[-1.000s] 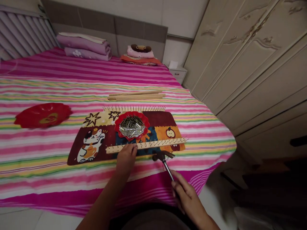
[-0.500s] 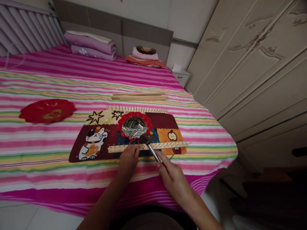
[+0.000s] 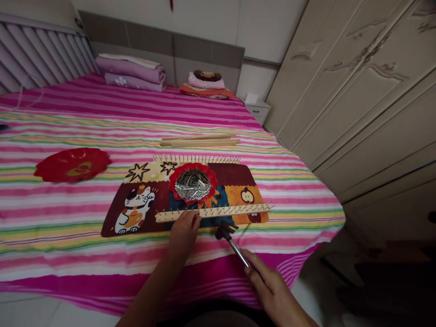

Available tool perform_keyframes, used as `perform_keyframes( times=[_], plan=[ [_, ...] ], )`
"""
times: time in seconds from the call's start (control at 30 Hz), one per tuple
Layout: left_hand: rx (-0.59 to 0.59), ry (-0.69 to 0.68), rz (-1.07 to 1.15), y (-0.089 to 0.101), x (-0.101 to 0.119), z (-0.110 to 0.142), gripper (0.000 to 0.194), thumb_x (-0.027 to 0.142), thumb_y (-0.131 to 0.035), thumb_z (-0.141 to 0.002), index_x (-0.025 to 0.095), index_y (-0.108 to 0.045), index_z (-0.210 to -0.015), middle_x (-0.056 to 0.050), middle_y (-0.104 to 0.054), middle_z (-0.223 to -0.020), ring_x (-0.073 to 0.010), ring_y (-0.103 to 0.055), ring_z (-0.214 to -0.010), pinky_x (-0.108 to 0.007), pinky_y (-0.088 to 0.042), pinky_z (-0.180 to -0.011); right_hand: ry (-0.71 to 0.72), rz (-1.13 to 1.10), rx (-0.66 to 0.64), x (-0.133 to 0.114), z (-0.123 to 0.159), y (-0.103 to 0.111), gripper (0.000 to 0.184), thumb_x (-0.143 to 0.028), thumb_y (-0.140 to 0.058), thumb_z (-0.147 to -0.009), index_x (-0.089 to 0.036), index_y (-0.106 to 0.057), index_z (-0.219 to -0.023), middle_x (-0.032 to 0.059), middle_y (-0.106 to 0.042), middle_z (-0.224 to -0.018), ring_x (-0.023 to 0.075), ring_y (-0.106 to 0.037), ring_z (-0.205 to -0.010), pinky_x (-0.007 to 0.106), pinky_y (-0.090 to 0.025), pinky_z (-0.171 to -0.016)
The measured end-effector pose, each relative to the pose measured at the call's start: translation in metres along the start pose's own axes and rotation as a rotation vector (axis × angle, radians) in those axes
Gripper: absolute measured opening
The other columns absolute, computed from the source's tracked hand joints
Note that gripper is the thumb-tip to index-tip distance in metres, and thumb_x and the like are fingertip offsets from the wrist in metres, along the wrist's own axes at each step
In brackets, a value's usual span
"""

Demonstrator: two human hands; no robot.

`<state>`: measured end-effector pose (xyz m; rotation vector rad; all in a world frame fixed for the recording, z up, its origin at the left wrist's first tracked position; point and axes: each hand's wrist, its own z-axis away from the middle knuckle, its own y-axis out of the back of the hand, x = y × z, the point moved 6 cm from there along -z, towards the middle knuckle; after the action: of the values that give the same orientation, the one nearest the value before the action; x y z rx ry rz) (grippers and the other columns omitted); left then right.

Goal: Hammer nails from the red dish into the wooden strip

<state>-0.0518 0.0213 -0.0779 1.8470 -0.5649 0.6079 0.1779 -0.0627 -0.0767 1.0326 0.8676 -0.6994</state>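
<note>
My left hand is closed in a pinch at the near side of a pale wooden strip. Whatever sits between its fingertips is too small to make out. Thin nails stand along the strip, many of them slanting toward its right end. In my right hand is a hammer with a dark head and shiny metal handle. Its head hovers in front of the strip, apart from it. Behind the strip, a red scalloped dish holds a heap of loose nails.
Under these lies a patterned mat with a cat picture. A second nail-studded strip borders its far edge. Bare wooden strips lie beyond. To the left is a red scalloped plate. Folded bedding rests by the headboard.
The hammer and my right hand have moved back toward me and right, off the strip. My left hand keeps its pinch at the strip. The view has shifted slightly.
</note>
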Motion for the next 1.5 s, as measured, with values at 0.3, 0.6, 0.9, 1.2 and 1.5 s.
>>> perform_keyframes(
  times=[0.3,0.6,0.9,1.2,1.5],
  plan=[
    [-0.131,-0.028,-0.342,0.040,0.014,-0.057,0.023,0.023,-0.045,-0.081,0.019,-0.066,-0.088,-0.006,-0.065,-0.091,-0.0199,-0.057,-0.088,-0.030,-0.043,-0.078,-0.275,-0.392,0.153,0.109,-0.004,-0.009,0.063,-0.052,-0.047,-0.076,-0.013,-0.048,-0.125,-0.0081,-0.039,-0.047,0.0107,-0.036,-0.040,0.021,-0.029,-0.038],
    [-0.509,-0.028,-0.635,0.003,0.017,-0.095,0.020,0.017,-0.049,-0.074,0.021,-0.069,-0.077,-0.008,-0.065,-0.090,-0.0209,-0.057,-0.084,-0.028,-0.038,-0.066,-0.419,-0.567,0.171,0.102,-0.003,-0.015,0.067,-0.052,-0.048,-0.069,-0.014,-0.042,-0.124,-0.0133,-0.035,-0.041,0.0046,-0.020,-0.025,0.017,-0.010,-0.029],
    [-0.315,-0.092,-0.427,0.022,0.005,-0.095,0.012,0.021,-0.052,-0.073,0.021,-0.064,-0.072,-0.004,-0.063,-0.078,-0.0168,-0.056,-0.074,-0.025,-0.038,-0.064,-0.415,-0.565,0.180,0.115,-0.006,-0.018,0.065,-0.053,-0.049,-0.070,-0.017,-0.042,-0.123,-0.0123,-0.039,-0.042,0.0042,-0.022,-0.025,0.015,-0.011,-0.026],
    [-0.149,0.054,-0.138,0.044,-0.003,-0.085,0.009,0.025,-0.055,-0.072,0.022,-0.064,-0.071,0.000,-0.065,-0.074,-0.0155,-0.057,-0.071,-0.025,-0.040,-0.066,-0.352,-0.529,0.190,0.103,-0.004,-0.015,0.057,-0.050,-0.048,-0.075,-0.018,-0.043,-0.122,-0.0115,-0.042,-0.045,0.0032,-0.023,-0.025,0.013,-0.014,-0.025],
    [-0.108,0.339,0.278,0.059,-0.015,-0.035,0.025,0.042,-0.060,-0.063,0.020,-0.063,-0.075,0.002,-0.065,-0.063,-0.0135,-0.058,-0.061,-0.023,-0.043,-0.058,-0.371,-0.486,0.158,0.089,-0.002,-0.011,0.054,-0.046,-0.046,-0.076,-0.017,-0.044,-0.121,-0.0116,-0.041,-0.044,0.0040,-0.025,-0.025,0.014,-0.015,-0.025]
  ],
)
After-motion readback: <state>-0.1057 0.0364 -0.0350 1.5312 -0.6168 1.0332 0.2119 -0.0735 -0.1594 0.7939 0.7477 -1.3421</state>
